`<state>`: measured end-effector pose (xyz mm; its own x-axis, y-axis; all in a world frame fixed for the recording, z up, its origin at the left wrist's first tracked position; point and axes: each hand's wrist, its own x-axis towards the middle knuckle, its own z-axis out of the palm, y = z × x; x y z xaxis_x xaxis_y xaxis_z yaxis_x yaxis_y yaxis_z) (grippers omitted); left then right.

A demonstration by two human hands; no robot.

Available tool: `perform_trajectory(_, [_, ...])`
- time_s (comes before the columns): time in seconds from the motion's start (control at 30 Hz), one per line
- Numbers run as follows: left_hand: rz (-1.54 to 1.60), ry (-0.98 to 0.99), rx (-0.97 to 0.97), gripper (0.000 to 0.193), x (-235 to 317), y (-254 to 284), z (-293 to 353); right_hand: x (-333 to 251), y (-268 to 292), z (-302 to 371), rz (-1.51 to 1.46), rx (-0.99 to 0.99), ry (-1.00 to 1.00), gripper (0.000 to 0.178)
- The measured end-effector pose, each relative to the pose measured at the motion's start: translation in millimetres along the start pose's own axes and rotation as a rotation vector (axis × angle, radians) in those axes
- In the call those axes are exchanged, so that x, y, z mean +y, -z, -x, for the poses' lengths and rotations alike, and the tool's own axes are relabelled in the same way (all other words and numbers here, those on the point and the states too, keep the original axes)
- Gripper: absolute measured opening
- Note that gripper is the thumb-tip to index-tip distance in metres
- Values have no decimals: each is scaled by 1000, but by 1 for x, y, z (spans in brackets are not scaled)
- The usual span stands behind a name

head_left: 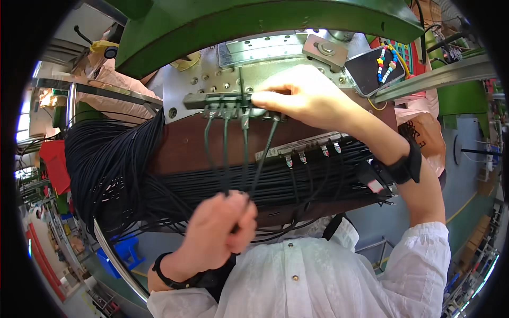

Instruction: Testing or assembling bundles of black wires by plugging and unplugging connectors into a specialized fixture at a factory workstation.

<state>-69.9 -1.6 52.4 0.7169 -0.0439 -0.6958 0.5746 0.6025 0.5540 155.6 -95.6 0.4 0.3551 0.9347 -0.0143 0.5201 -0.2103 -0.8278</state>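
My left hand [220, 228] is closed around several black cables [226, 153], which run up from it to a dark slotted holder [214, 99]. Metal-shelled cable plugs [245, 122] sit in a row along that holder's near side. My right hand [310, 98] reaches over from the right. Its thumb and forefinger close at the right end of the holder, and what they pinch is hidden. Closer to me, a metal strip [302, 146] carries several more plugs [303, 156] on black cables.
A thick bundle of black cables [114, 169] drapes over the left side. Above the perforated metal plate [212, 74] arches a green machine frame [265, 16]. A dark phone [368, 74] with a beaded strap lies at the right, beside a metal rail [435, 79].
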Motion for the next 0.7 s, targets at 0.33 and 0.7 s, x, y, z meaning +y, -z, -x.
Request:
perform_trajectory(0.33, [93,-938,3,35,73,207,133,50,23,23,503,181,213,28])
perform_trajectory(0.7, [-501,-188,-97,38,10,46,-47,25,-16,83,336,102,134,24])
